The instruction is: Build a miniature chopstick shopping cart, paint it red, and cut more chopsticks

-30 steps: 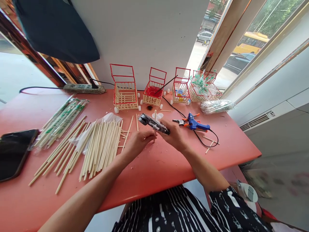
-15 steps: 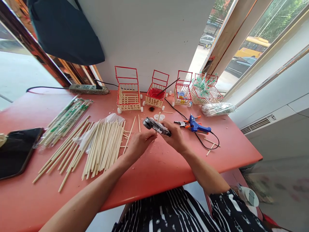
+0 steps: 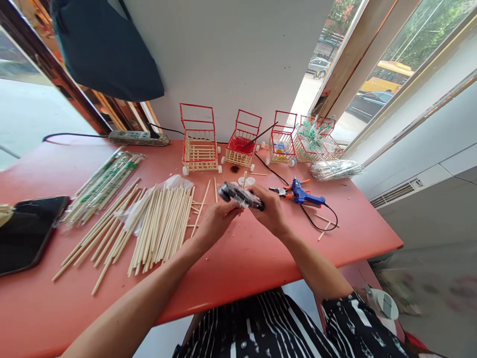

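Observation:
My right hand (image 3: 269, 208) is wrapped around a black hand tool (image 3: 241, 195) that has whitish, shiny wrapping on it; its exact kind is blurred. Close on its left, the fingers of my left hand (image 3: 220, 219) pinch a thin wooden stick (image 3: 245, 178), whose pale tip pokes up beyond the tool. The tool hides the middle of the stick. White round caps (image 3: 246, 182) lie on the table just past both hands. Left of my left hand is a pile of loose wooden sticks (image 3: 164, 223) on a plastic bag.
Along the wall stand small stick-built carts, among them a large cart (image 3: 201, 149) and one with a red container (image 3: 240, 144). A blue glue gun (image 3: 307, 197) and pliers (image 3: 279, 191) lie right. Wrapped chopsticks (image 3: 106, 186), a black tablet-like device (image 3: 32, 233) and a power strip (image 3: 137, 137) are left.
The view has shifted slightly. The tool has turned a little in my right hand's grip, and both hands stay in nearly the same place.

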A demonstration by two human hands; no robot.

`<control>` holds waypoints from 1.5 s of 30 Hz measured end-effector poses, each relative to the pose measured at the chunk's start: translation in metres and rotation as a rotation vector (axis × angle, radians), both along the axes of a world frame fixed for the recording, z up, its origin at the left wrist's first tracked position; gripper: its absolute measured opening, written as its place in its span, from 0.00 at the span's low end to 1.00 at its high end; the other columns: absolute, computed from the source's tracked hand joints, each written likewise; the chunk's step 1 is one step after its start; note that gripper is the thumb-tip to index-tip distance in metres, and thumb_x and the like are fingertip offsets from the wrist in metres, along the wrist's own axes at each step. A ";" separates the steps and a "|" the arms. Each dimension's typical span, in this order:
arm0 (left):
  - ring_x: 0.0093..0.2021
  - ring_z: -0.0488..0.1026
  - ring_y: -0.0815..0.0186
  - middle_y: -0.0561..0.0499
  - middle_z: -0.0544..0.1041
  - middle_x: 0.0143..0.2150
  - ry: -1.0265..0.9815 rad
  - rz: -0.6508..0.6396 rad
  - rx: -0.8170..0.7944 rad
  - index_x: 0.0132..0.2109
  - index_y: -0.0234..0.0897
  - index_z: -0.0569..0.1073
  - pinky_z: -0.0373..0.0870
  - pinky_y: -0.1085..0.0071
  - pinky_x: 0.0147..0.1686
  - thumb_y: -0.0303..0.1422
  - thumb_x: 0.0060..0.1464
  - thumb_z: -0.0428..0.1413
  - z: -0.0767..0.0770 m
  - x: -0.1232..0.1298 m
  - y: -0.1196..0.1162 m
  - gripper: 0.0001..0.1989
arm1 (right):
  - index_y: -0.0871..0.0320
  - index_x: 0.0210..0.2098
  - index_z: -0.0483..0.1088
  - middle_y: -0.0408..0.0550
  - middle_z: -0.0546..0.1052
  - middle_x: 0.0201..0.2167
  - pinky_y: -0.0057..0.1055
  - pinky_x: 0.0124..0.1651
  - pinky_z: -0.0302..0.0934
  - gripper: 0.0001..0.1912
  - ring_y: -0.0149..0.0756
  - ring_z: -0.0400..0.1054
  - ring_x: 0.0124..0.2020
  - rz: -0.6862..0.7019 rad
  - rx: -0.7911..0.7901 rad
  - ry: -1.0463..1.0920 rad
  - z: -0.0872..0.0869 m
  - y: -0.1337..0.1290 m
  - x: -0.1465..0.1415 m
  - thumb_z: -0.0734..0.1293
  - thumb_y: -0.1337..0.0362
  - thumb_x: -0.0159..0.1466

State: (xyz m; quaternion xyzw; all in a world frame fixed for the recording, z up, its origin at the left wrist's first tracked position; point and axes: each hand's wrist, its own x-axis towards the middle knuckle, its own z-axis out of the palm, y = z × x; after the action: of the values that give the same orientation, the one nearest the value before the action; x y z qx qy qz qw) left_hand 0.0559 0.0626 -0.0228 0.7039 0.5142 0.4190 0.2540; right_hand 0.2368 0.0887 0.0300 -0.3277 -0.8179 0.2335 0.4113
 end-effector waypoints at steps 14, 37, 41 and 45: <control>0.30 0.72 0.65 0.54 0.75 0.26 0.019 -0.043 -0.067 0.30 0.38 0.74 0.63 0.72 0.32 0.34 0.62 0.53 0.009 0.007 -0.002 0.12 | 0.57 0.38 0.74 0.46 0.78 0.32 0.29 0.39 0.63 0.05 0.36 0.70 0.33 -0.031 -0.047 0.015 -0.002 0.006 0.001 0.66 0.65 0.65; 0.44 0.83 0.57 0.45 0.86 0.43 -0.305 -0.414 -0.452 0.49 0.35 0.79 0.76 0.63 0.47 0.31 0.53 0.60 0.018 0.004 -0.015 0.16 | 0.57 0.31 0.73 0.42 0.73 0.24 0.31 0.28 0.64 0.23 0.32 0.66 0.25 -0.131 -0.652 0.471 -0.011 0.044 0.024 0.79 0.47 0.49; 0.44 0.84 0.54 0.45 0.87 0.42 -0.263 -0.413 -0.491 0.48 0.35 0.81 0.77 0.62 0.46 0.36 0.54 0.61 0.014 -0.001 -0.014 0.16 | 0.59 0.29 0.73 0.43 0.74 0.23 0.29 0.25 0.62 0.26 0.31 0.66 0.23 -0.115 -0.740 0.478 -0.013 0.045 0.024 0.82 0.46 0.44; 0.42 0.85 0.55 0.45 0.87 0.40 -0.324 -0.358 -0.555 0.45 0.37 0.81 0.78 0.63 0.46 0.41 0.57 0.60 0.009 0.001 -0.012 0.14 | 0.59 0.28 0.74 0.43 0.75 0.24 0.29 0.26 0.65 0.30 0.31 0.68 0.25 -0.112 -0.765 0.519 -0.015 0.045 0.022 0.84 0.45 0.39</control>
State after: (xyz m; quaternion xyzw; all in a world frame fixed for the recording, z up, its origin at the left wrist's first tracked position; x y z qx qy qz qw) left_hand 0.0574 0.0506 -0.0139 0.6115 0.4302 0.3186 0.5827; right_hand 0.2583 0.1337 0.0152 -0.4305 -0.5240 0.5702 0.4637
